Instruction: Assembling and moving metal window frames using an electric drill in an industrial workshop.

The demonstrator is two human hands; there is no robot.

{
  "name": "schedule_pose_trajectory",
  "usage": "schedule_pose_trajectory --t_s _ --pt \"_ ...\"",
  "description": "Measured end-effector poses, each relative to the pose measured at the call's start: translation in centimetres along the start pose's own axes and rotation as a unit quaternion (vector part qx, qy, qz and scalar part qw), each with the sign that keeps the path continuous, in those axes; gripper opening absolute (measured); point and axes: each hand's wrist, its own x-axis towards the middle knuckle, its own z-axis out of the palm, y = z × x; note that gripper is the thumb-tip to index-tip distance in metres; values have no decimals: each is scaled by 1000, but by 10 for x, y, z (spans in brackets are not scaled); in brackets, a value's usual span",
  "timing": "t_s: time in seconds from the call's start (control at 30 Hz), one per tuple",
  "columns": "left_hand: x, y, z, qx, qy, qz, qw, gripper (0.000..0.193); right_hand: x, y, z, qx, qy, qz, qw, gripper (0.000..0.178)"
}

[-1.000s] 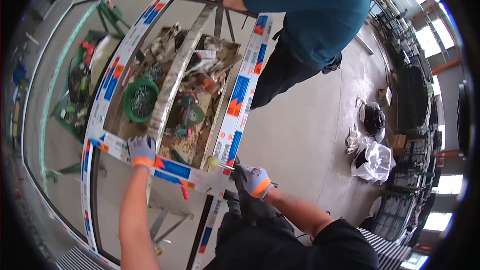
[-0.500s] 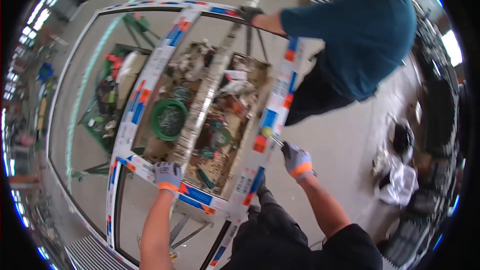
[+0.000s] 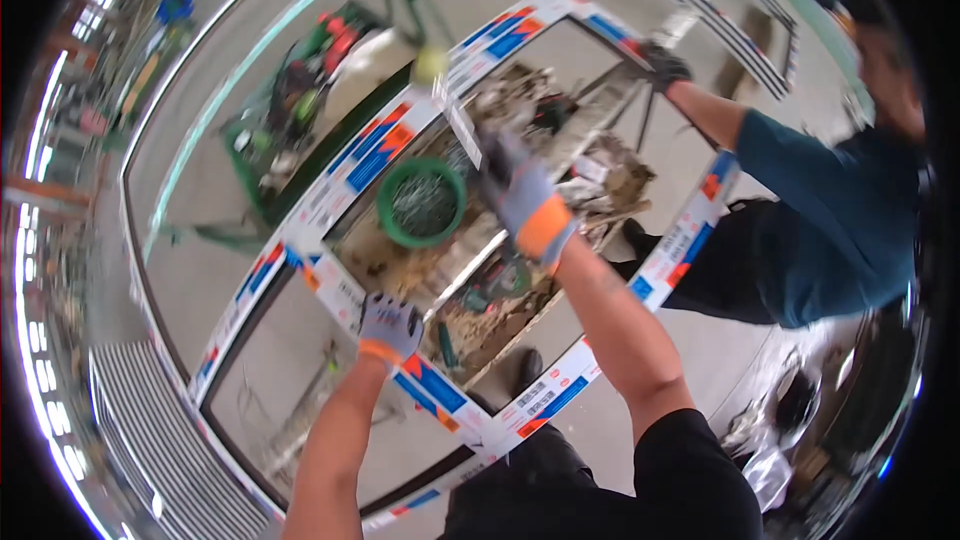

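My right hand (image 3: 525, 198), in a grey glove with an orange cuff, is closed round the handle of a mallet (image 3: 431, 66). Its round yellow head, smeared by motion, is at the long middle bar of a large window frame (image 3: 385, 145). White tape with blue and orange patches covers the frame's bars. I cannot tell whether the mallet touches the bar. My left hand (image 3: 390, 325), gloved alike, is wrapped over the short crossbar nearer me.
A co-worker's gloved hand (image 3: 665, 67) is on the frame's far bar. Beneath the frame are a green bowl (image 3: 422, 202) of small metal pieces and a littered tray (image 3: 480, 345). A green bin (image 3: 245, 155) of scraps stands left. Striped profiles (image 3: 165, 440) lie lower left.
My right hand has swung the mallet from the right-hand bar across to the middle bar. My view has turned, and my left hand stays on the crossbar.
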Motion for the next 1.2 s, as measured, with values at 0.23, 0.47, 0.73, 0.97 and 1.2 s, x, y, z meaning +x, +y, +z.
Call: schedule_pose_trajectory --t_s 0.23,0.47,0.73,0.97,1.2 --pt "16 6 3 -40 -14 13 999 29 39 122 83 -278 -66 164 944 35" --pt "-2 -8 -9 -17 -64 -26 997 34 24 10 98 -156 -38 44 986 39" --pt "-1 6 9 11 -39 5 999 32 -23 31 111 -254 -150 82 952 41" --pt "1 -8 3 48 -39 15 998 34 -109 60 -27 -341 -489 -7 803 36" --pt "12 3 -5 12 -86 -8 996 38 -143 173 19 -516 -580 -200 597 23"
